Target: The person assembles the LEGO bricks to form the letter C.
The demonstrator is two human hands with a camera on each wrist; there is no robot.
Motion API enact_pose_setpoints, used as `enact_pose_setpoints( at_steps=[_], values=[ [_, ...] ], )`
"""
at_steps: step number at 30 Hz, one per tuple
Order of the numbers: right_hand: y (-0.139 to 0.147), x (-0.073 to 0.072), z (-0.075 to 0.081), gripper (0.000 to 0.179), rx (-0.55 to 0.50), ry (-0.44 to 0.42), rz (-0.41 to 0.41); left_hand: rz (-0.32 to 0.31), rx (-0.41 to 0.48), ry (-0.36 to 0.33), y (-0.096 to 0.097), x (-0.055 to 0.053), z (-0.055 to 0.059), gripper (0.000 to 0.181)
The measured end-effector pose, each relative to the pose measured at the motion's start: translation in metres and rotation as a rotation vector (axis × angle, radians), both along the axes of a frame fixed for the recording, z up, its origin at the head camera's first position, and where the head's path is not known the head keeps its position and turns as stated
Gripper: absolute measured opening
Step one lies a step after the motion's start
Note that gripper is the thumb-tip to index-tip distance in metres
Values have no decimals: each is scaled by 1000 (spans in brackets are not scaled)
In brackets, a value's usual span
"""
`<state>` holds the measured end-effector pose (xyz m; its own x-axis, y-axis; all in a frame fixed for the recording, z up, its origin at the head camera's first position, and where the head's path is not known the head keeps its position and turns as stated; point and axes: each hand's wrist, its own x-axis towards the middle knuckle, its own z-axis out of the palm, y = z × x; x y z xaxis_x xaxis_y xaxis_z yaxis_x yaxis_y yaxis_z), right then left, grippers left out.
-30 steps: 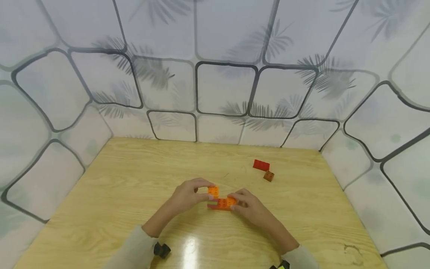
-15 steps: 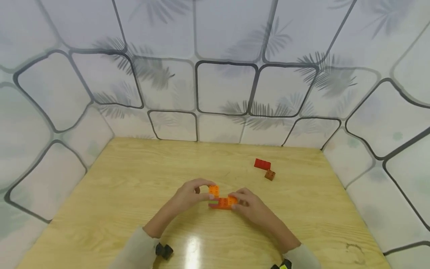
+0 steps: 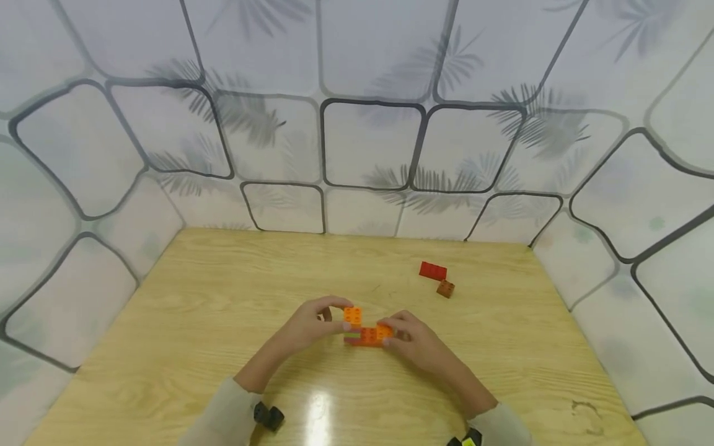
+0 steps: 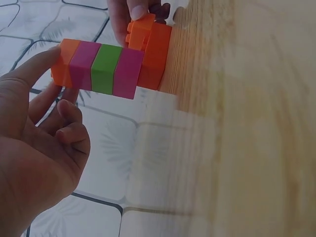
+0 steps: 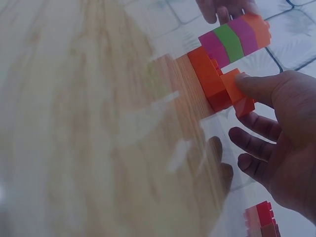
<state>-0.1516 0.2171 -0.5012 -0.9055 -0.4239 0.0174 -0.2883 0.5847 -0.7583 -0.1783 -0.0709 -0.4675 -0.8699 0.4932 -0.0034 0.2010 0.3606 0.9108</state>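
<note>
On the table [image 3: 240, 285], the left hand [image 3: 312, 325] pinches the top of the stack [image 4: 104, 69] at the left end of the base [image 3: 368, 337]; the right hand [image 3: 417, 342] pinches the orange brick [image 3: 384, 332] at the opposite end. Farther back, a red brick [image 3: 432, 271] lies beside a smaller brown brick [image 3: 445, 288].

In the head view the right hand [image 3: 417, 344] hides part of the orange brick [image 3: 383, 332] it pinches, and the bottom edge cuts off both sleeves [image 3: 223, 418]. The top edge crops the right hand in the left wrist view and the left hand [image 5: 228, 6] in the right wrist view, where the brown brick [image 5: 269, 231] runs off the bottom. In both wrist views the tabletop [image 4: 247, 148] is blurred.
</note>
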Motion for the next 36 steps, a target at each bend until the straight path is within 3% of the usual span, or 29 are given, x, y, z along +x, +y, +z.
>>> enact_pose_setpoints(
  at_steps=[7,12,22,30,36],
  values=[
    [-1,-1,3,45,23,-17,13,8,21,0,-3,-1,-2,41],
    [4,-10,13,53,10,-8,22,4,46,7,-3,0,-5,39],
    [47,-52,36,47,52,170,-177,-11,48,0,-1,-3,-8,40],
    [82,-93,38,48,167,212,-269,-6,47,-3,-1,-1,-7,43],
    [95,-112,28,51,204,164,-282,-12,43,9,-1,-1,-8,41]
  ],
)
